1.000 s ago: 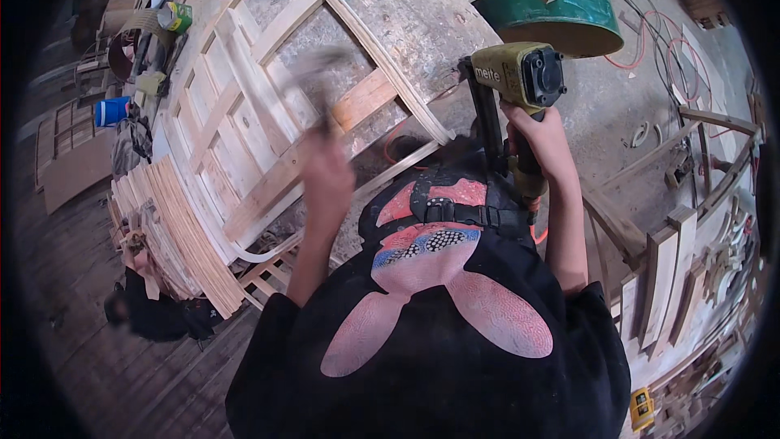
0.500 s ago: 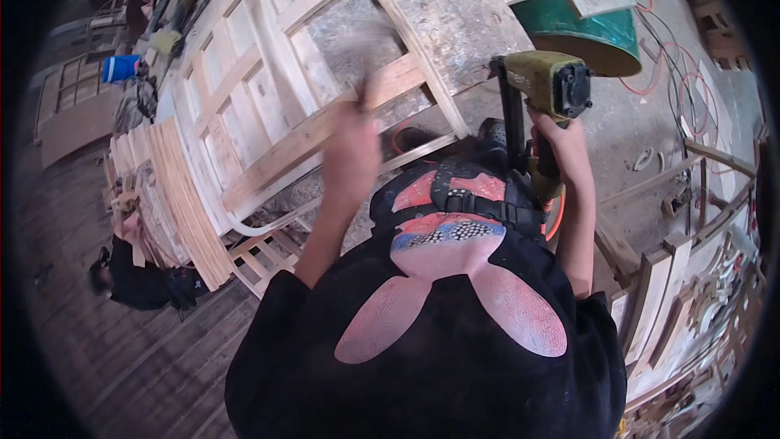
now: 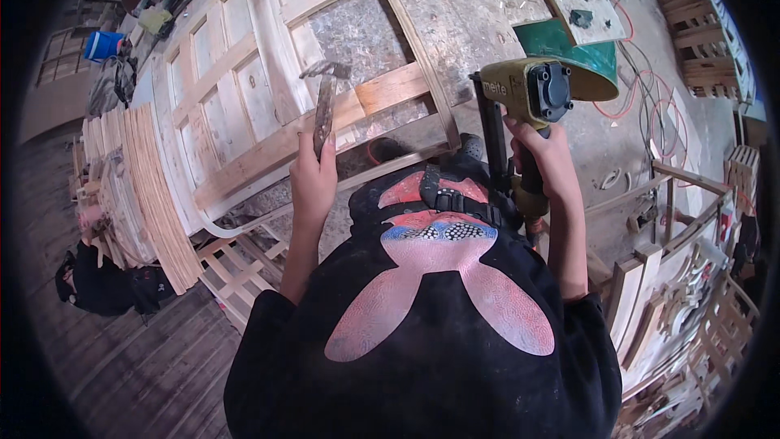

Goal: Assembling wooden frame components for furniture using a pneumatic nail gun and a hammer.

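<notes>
My left hand (image 3: 314, 183) is closed round the handle of a hammer (image 3: 325, 106), whose metal head points up and away from me. Beyond and beneath the hammer lies a wooden frame (image 3: 309, 124) of joined rails and slats, with an orange-brown stain on its near rail. In my right hand (image 3: 546, 164) is the grip of an olive-green pneumatic nail gun (image 3: 520, 89) with a black magazine and black end cap. The nail gun is held beside my right hip, apart from the frame.
At left, a stack of wooden strips (image 3: 154, 187) stands beside the frame, with a co-worker in dark clothes (image 3: 114, 280) behind it. A green drum (image 3: 577, 53) sits ahead at right, near hoses (image 3: 658, 106) on the floor. Wooden pieces (image 3: 642, 301) lean at lower right.
The hammer, blurred by motion before, now shows sharply; my left hand has moved left and toward me. The nail gun has shifted slightly left and lower in view.
</notes>
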Motion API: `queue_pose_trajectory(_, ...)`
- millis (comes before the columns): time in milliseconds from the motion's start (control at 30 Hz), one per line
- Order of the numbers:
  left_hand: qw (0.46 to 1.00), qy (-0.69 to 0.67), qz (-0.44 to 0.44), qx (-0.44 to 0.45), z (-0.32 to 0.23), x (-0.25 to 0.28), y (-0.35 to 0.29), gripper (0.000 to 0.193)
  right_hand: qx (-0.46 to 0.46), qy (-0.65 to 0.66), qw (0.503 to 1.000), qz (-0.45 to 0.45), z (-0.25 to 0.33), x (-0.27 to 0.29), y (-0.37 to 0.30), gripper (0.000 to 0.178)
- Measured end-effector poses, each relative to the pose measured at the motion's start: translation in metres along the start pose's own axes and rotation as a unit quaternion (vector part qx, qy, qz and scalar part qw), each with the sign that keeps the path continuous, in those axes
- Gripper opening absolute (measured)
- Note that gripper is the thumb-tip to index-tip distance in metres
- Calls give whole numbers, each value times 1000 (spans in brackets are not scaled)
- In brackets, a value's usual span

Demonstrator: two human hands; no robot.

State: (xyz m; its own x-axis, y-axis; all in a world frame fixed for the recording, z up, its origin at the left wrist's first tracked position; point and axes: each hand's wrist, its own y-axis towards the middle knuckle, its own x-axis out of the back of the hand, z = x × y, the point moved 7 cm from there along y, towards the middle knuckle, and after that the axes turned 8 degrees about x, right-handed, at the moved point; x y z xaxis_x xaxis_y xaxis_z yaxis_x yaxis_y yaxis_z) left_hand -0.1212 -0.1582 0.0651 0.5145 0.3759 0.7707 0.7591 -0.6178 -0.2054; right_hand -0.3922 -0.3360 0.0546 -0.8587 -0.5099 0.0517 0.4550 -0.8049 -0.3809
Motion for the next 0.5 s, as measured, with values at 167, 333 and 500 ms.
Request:
queue_pose_trajectory(167,999,17,-9,45,48,-7,-1,21,-4,-15,999,42,22,-34,12,26)
queue_pose_trajectory(333,999,6,-4,33,66,-17,2,22,-26,-16,999,40,23,-56,24,30)
queue_pose_trajectory(500,999,-19,15,36,72,-19,5,21,-13,-37,999,37,32,-73,25,23)
